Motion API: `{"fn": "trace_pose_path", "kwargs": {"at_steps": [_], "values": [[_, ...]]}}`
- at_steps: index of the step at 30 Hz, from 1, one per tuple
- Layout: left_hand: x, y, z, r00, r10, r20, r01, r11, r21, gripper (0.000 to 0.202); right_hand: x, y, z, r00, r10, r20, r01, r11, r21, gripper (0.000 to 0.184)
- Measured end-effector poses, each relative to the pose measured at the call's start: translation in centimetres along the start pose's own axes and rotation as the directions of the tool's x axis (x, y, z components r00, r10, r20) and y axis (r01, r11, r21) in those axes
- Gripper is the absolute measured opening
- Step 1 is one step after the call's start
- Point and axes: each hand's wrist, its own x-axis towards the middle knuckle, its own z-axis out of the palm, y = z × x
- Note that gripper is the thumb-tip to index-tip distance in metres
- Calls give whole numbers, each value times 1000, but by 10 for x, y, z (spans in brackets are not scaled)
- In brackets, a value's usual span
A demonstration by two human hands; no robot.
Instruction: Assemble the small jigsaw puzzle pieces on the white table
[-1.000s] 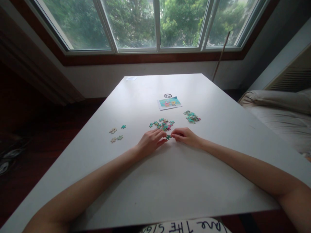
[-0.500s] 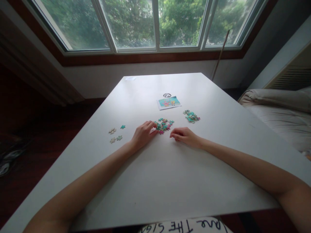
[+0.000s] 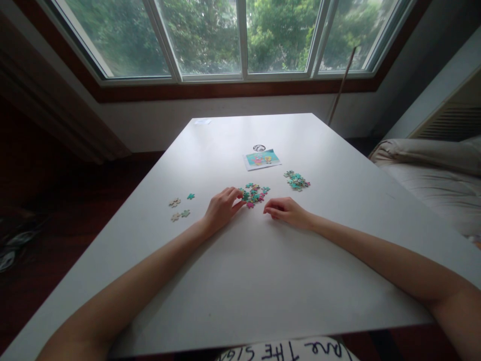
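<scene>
A heap of small flower-shaped jigsaw puzzle pieces, teal, pink and yellow, lies mid-table. My left hand is at its left edge, thumb and fingertips apart and touching the nearest pieces. To the right of that heap, my right hand rests on the table with its fingers loosely curled in and nothing visible in them. A second heap of puzzle pieces sits farther back on the right. Left of my left hand lie several loose pieces, among them a teal piece and a pale green piece.
Behind the heaps, a picture card with cartoon figures lies flat on the white table. A dark round ring-like item is just beyond it. A light couch stands to the right, and a window fills the far wall.
Both hands hold nearly the same pose and place. The whole view has shifted very slightly; no piece has visibly moved on the table.
</scene>
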Motion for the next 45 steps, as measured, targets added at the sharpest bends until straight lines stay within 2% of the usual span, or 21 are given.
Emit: {"fn": "trace_pose_path", "kwargs": {"at_steps": [14,18,21,25,29,32,34,37,39,45], "values": [[-3,-3,0,999,-31,16,30,998,61,5,1,-2,3,1000,3,3,-3,1000,-3,30],[-3,-1,-3,995,-100,24,99,993,60,5,1,1,5,1000,-2,-3,2,1000,7,28],[3,1,-12,977,-195,89,186,978,95,6,1,1,4,1000,-1,-3,1,1000,6,26],[16,-12,-36,936,-283,210,251,953,168,10,1,0,3,1000,7,3,-7,1000,12,26],[21,-52,-68,880,-334,336,277,938,207,10,2,0,3,1000,7,-2,-7,1000,21,26],[18,-88,-91,749,-472,465,342,876,339,16,2,0,4,1000,15,0,-15,1000,26,26],[13,-108,-100,691,-539,482,371,836,404,22,1,2,5,1000,18,2,-18,999,29,27],[6,-127,-102,604,-595,530,417,803,426,31,-3,5,4,1000,15,8,-15,999,28,28],[3,-133,-98,567,-582,583,433,813,390,37,-4,8,4,1000,13,4,-14,1000,22,27],[3,-132,-85,574,-494,653,403,865,299,38,-4,7,4,1000,4,5,-4,1000,12,26]]}}
